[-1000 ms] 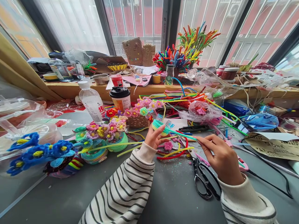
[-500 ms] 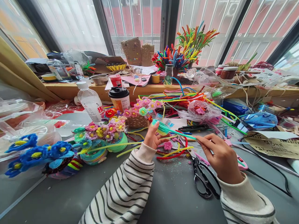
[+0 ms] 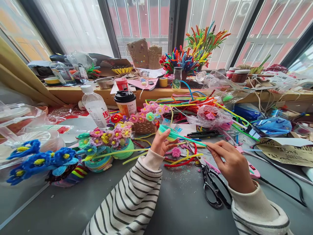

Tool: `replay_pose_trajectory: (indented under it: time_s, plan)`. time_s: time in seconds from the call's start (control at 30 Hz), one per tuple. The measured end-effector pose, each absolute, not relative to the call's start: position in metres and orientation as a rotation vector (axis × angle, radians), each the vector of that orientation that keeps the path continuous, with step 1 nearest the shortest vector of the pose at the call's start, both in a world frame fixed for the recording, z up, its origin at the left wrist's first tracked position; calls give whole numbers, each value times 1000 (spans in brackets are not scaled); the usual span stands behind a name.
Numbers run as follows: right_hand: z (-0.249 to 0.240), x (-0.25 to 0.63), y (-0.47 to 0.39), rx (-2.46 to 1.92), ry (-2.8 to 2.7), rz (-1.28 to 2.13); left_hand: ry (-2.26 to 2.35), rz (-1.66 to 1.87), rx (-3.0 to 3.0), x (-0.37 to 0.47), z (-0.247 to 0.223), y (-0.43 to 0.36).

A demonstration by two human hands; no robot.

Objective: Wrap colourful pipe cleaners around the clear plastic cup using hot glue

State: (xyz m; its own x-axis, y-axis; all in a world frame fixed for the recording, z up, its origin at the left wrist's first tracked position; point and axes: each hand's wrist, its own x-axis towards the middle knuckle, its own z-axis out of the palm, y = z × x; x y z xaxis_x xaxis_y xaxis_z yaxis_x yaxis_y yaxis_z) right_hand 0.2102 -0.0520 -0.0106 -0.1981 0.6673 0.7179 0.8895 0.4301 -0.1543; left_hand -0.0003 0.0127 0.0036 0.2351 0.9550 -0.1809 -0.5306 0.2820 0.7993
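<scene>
In front of me my left hand (image 3: 160, 143) grips a small clear cup wound with green and yellow pipe cleaner (image 3: 164, 130), its thumb lying across the windings. From the cup a turquoise pipe cleaner (image 3: 193, 141) runs out taut to the right. Its far end is pinched between the thumb and fingers of my right hand (image 3: 230, 163). Black-handled scissors (image 3: 214, 186) lie on the table below that hand. Beneath the stretched strand are a pink fuzzy flower (image 3: 176, 152) and loose red and yellow pipe cleaners (image 3: 182, 162).
Finished fuzzy flowers in wrapped pots (image 3: 99, 163) stand on the left, near a water bottle (image 3: 95, 107) and a lidded paper cup (image 3: 126, 106). A pink glue gun (image 3: 253, 170) with a black cord lies right. Pipe cleaner bundles (image 3: 195, 104) are piled behind.
My left thumb has shifted rightward over the wound cup. My right hand keeps the turquoise strand stretched and has barely moved.
</scene>
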Motion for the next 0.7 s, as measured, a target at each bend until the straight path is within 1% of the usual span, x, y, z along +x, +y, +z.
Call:
replay_pose_trajectory:
  time_s: [0.23,0.3,0.57,0.7]
  plan:
    - [-5,207,-57,-1322,-1713,-20,674,1081,592,-1,11,11]
    - [-5,208,-57,-1302,-1687,25,659,1060,610,-1,10,11]
    - [-7,210,-56,-1306,-1685,-76,561,1093,721,-3,1,11]
    - [-7,210,-56,-1309,-1706,-148,597,1058,626,-3,1,12]
